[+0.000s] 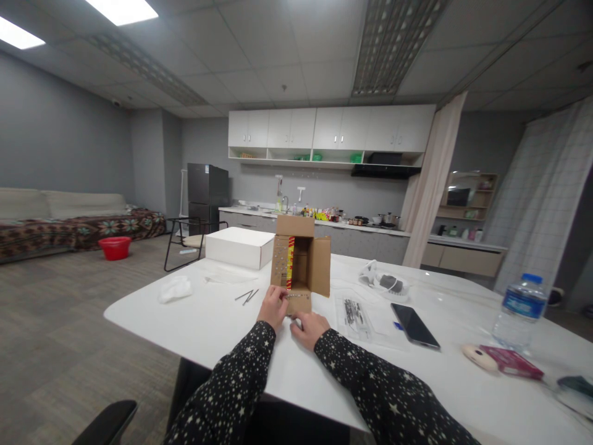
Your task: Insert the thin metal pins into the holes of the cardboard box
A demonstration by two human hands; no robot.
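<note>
From the head view, a small open cardboard box point(300, 262) is sitting on the white table point(222, 321), just beyond both hands. Left of it two thin metal pins point(247, 296) are lying loose, with a crumpled white cloth point(175, 288) further left and a closed white box point(239, 246) behind. To the right, a clear bag of small parts point(354, 314), a dark phone point(414, 325) and a water bottle point(517, 312) are resting well apart. The left hand point(273, 307) is pinching the box's near flap, its grip clamped on the flap's edge; the right hand point(309, 328) is lying curled beside the base, its grip hard to tell. Both starred sleeves are reaching forward. The writing on the box's red and yellow strip is too small to read
</note>
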